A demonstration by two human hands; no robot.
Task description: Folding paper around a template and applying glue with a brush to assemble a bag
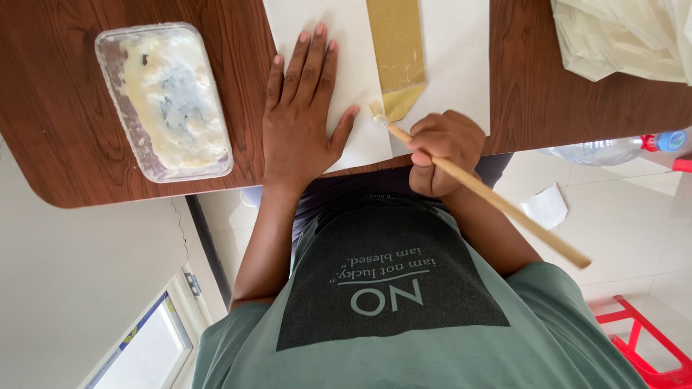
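Note:
My left hand (299, 115) lies flat, palm down and fingers spread, on a white sheet of paper (454, 65) on the dark wooden table (58, 108). My right hand (443, 151) is closed around a long wooden stick (504, 209). The stick's tip carries whitish paste and touches the near end of a tan-gold strip (396, 50) lying on the sheet. The strip runs away from me up the paper, and its near end looks glossy and cut at a slant.
A clear rectangular plastic tub (164, 97) of whitish paste stands on the table to the left. Crumpled translucent plastic (627, 39) lies at the far right. A plastic bottle (613, 150), a paper scrap (546, 207) and a red frame (641, 338) are on the tiled floor.

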